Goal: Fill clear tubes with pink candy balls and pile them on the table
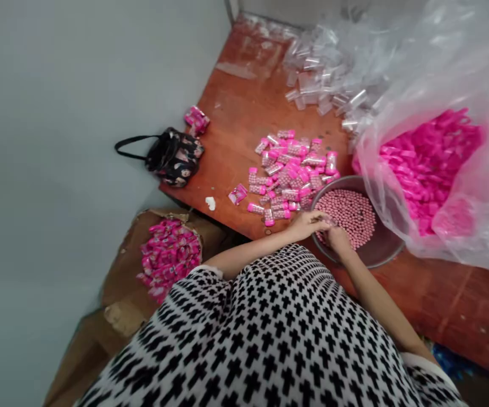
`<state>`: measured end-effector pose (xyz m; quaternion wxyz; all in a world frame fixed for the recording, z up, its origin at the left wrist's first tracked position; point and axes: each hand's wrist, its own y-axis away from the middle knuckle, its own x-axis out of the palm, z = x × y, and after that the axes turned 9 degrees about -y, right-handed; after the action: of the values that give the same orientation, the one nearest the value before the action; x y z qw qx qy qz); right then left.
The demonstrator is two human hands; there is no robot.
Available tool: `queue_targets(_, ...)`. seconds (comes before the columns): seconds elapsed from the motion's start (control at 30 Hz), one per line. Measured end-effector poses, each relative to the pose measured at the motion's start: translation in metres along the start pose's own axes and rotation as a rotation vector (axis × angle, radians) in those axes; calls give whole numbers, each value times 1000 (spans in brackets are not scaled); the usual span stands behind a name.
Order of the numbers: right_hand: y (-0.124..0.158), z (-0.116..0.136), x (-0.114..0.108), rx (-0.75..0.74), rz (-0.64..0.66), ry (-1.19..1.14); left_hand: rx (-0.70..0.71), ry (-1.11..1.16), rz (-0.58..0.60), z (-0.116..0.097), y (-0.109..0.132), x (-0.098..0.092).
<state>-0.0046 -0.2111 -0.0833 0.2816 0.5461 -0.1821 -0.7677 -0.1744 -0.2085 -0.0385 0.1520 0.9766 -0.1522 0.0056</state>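
Over the near left rim of a grey basin (382, 249) full of small pink balls (348, 212), my two hands meet. My left hand (307, 225) is closed, its fingertips around what looks like a small clear tube (331, 221), blurred and mostly covered. My right hand (337, 238) is closed right beside it, low over the balls; whatever is in its fingers is hidden. Just left of the basin lies a heap of clear tubes with pink caps (289, 169), filled with pink balls.
A large clear bag of pink plastic caps (435, 164) stands right of the basin. Clear tubes (324, 79) are piled at the back of the reddish table (231, 152). A dark flowered bag (176, 155) sits at the left edge. Below is a carton of pink packets (170, 254).
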Motion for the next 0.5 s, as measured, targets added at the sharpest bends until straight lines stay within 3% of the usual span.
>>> queue_targets(0.1,6,-4,-11,-5,-123,-129,22,-162,-55,5,3,-10)
queue_targets(0.27,40,8,-61,-55,-425,-570,63,-333,-40,2,2,-17)
queue_targets(0.4,60,38,-95,-274,-446,-555,123,-316,19,1,-6,-11)
queue_targets(0.5,65,50,-105,-311,-448,-538,144,-259,51,0,-10,-6)
